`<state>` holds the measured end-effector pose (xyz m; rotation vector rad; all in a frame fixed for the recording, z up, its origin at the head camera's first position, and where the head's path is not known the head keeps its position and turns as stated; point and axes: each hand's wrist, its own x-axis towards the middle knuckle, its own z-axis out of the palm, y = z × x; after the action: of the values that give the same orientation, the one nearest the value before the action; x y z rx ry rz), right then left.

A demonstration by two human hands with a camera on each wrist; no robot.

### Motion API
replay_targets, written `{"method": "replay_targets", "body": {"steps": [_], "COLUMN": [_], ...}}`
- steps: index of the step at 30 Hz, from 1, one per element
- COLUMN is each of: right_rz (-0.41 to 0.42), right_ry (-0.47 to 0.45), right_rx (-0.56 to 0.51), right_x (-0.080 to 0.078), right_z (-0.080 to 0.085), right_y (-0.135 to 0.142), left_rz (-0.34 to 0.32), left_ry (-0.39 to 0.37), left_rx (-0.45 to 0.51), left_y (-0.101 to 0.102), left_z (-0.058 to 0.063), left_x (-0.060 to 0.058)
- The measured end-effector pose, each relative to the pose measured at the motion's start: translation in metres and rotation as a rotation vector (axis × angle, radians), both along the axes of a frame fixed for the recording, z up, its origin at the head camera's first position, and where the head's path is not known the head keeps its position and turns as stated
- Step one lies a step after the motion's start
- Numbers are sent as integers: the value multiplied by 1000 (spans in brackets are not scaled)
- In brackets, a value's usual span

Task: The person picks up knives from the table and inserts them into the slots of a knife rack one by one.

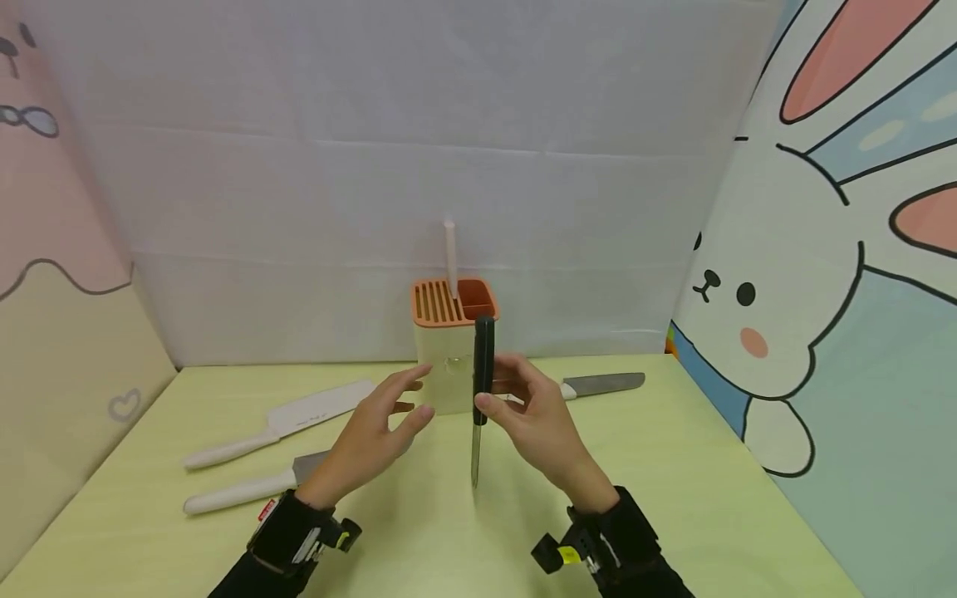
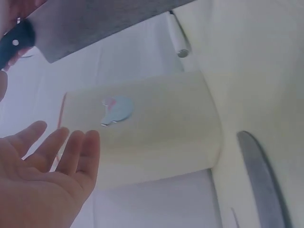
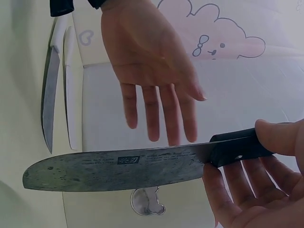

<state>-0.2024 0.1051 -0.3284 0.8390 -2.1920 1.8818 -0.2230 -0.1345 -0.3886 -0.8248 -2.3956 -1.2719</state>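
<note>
As a broad-bladed, black-handled metal knife is gripped by the right hand, mid-frame, the left hand is held spread, centre-left.

Left hand raised, relaxed, fingers extended, palm turned towards right hand. Right hand gripping, thumb opposed to curled fingers. Hands near, not touching. Left wrist and right wrist wrapped in black. Forearms slant inward.
</note>
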Motion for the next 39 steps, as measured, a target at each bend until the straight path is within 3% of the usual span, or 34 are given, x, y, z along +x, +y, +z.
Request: {"method": "replay_targets", "body": {"steps": [7, 18, 24, 27, 31, 39], "right_rz": [-8, -9, -15, -24, -24, -45], "right_ry": [10, 27, 7, 6, 18, 18], "right_rx": [-1, 11, 20, 30, 31, 52], "right_x": [-6, 0, 12, 15, 15, 16], "right_z": [-12, -2, 12, 14, 14, 11], "right_y": [2, -2, -5, -5, -5, -6], "left_rz": [-38, -54, -49, -44, -16, 7], "left_ry": [20, -9, -19, 13, 40, 22], "left_rx": [103, 268, 318, 308, 299, 340], "left_y": [20, 49, 63, 70, 74, 76], "left_z": [28, 65, 88, 101, 106, 100], "left_x": [-5, -4, 10, 20, 27, 28]}}
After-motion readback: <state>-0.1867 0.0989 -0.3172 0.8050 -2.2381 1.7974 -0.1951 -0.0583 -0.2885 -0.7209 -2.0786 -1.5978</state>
